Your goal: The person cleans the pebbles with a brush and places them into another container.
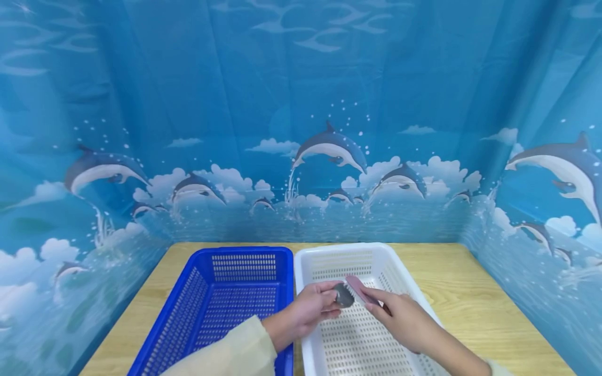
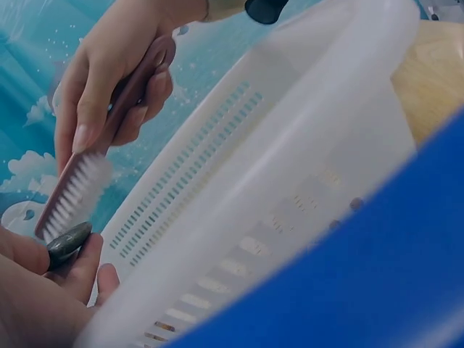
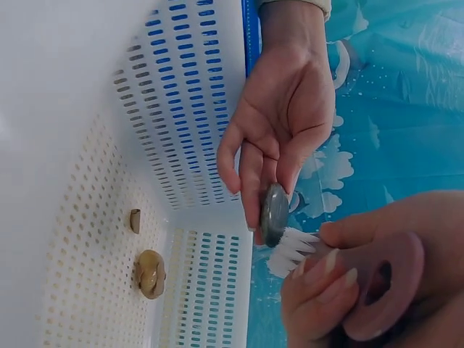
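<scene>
My left hand (image 1: pixel 303 310) pinches a smooth dark grey stone (image 1: pixel 345 296) between thumb and fingers, above the white basket (image 1: pixel 362 342). Opposite it, my right hand (image 1: pixel 404 318) grips a dusty-pink brush (image 1: pixel 357 287) by its handle. In the right wrist view the white bristles (image 3: pixel 291 250) meet the lower edge of the stone (image 3: pixel 274 214), which stands out flat and oval from the fingertips. The left wrist view has the brush (image 2: pixel 81 177) slanting down, its bristle tips right at the stone (image 2: pixel 70 245).
A blue basket (image 1: pixel 235 310) stands left of the white one on a wooden table (image 1: pixel 470 292). Inside the white basket lie a yellowish-brown rounded piece (image 3: pixel 151 274) and a small brown piece (image 3: pixel 135 220). A blue dolphin-print curtain (image 1: pixel 263 104) encloses the table's back and sides.
</scene>
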Available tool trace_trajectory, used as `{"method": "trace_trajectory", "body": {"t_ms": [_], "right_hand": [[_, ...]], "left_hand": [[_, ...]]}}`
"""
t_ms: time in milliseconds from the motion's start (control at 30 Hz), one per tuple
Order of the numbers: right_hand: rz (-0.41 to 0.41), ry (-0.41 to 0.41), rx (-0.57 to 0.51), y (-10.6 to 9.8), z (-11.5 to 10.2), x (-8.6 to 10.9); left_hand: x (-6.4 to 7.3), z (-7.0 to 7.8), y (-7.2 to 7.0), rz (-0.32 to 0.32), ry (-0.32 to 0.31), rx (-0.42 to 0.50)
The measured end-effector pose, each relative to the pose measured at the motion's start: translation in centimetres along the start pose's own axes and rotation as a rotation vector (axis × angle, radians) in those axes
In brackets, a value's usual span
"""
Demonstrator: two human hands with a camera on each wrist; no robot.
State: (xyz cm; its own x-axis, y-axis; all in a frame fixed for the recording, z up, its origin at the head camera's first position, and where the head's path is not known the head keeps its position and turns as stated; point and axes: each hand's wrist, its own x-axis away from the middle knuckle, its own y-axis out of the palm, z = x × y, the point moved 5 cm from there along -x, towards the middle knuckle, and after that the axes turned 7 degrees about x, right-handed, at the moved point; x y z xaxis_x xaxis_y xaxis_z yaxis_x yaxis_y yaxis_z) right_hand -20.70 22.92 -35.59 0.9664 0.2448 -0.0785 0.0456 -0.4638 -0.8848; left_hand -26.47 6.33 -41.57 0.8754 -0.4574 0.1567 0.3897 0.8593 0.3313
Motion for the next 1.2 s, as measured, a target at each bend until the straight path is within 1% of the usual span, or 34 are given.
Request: {"method": "trace_trajectory", "body": {"t_ms": [133, 233, 433, 500, 600, 733, 833, 967, 1067, 1200], "right_hand": [[0.013, 0.005, 0.015, 0.1, 0.1, 0.3], [0.019, -0.016, 0.010, 0.1, 0.0, 0.4], [0.018, -0.065, -0.001, 0.0, -0.8, 0.1], [0.023, -0.058, 0.004, 0.0, -1.0, 0.0], [0.030, -0.027, 0.006, -0.2, -1.0, -0.3], [0.037, 0.012, 0.002, -0.3, -0.7, -0.4], [0.037, 0.025, 0.001, -0.2, -0.5, -0.3], [0.022, 0.040, -0.019, -0.1, -0.3, -0.1], [0.014, 0.045, -0.030, 0.0, -0.3, 0.1], [0.015, 0.020, -0.028, 0.0, -0.6, 0.3]], "left_hand": [[-0.1, 0.3, -0.2, 0.019, -0.008, -0.002], [-0.2, 0.3, -0.3, 0.022, -0.018, -0.001], [-0.4, 0.3, 0.0, -0.005, -0.022, -0.017], [-0.4, 0.3, 0.2, -0.020, -0.023, -0.024], [-0.3, 0.3, 0.5, -0.041, -0.022, -0.036], [-0.1, 0.4, 0.7, -0.051, -0.019, -0.045], [0.0, 0.6, 0.6, -0.044, -0.022, -0.052], [0.0, 1.1, 0.2, -0.014, -0.022, -0.061], [0.0, 1.5, -0.1, 0.011, -0.014, -0.050], [0.0, 1.8, -0.3, 0.031, -0.007, -0.025]]}}
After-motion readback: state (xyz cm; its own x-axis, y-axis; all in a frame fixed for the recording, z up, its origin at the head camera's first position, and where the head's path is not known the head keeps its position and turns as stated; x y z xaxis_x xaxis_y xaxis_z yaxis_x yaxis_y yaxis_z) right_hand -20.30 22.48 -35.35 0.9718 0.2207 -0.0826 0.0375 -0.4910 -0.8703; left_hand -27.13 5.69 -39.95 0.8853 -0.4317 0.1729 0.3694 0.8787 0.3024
